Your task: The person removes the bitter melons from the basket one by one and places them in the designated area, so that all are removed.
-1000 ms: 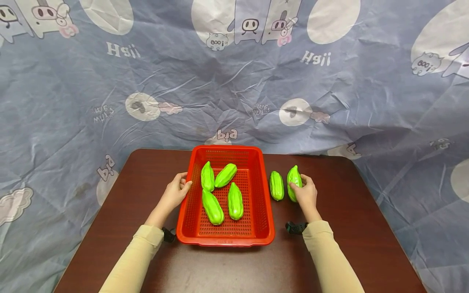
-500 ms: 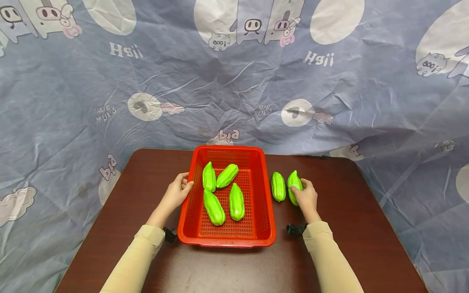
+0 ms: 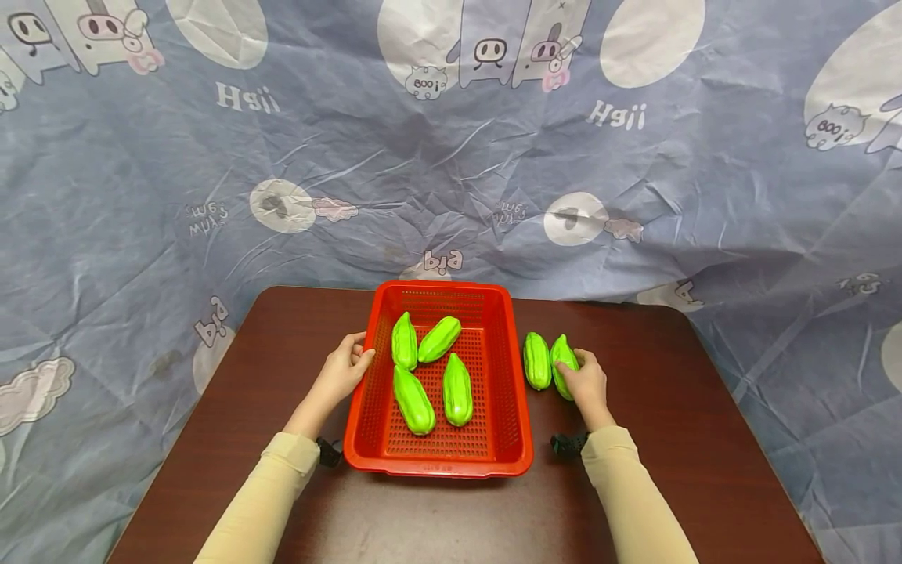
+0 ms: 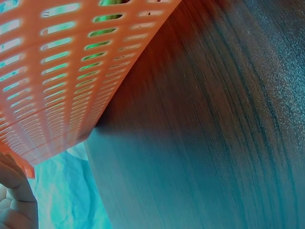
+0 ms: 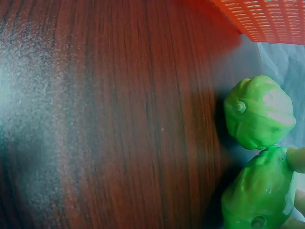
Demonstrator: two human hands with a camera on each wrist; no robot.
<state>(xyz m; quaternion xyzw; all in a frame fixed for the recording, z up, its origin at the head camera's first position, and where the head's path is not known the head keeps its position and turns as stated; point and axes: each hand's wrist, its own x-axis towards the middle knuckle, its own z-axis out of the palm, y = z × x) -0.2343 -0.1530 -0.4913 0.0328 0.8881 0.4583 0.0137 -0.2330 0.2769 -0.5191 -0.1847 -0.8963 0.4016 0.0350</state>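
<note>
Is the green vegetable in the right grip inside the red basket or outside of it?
Outside. The right grip holds this green vegetable to the right of the red basket, beside another vegetable.

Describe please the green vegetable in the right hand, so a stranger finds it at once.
On the brown table stands a red basket. Just outside its right side lies one green vegetable, and right beyond it is the wanted vegetable. Of all six, only this one is gripped by the right hand.

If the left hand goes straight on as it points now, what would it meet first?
Most likely the red basket's left wall, since the left hand grips the rim there; what would come after is unclear in depth.
</note>
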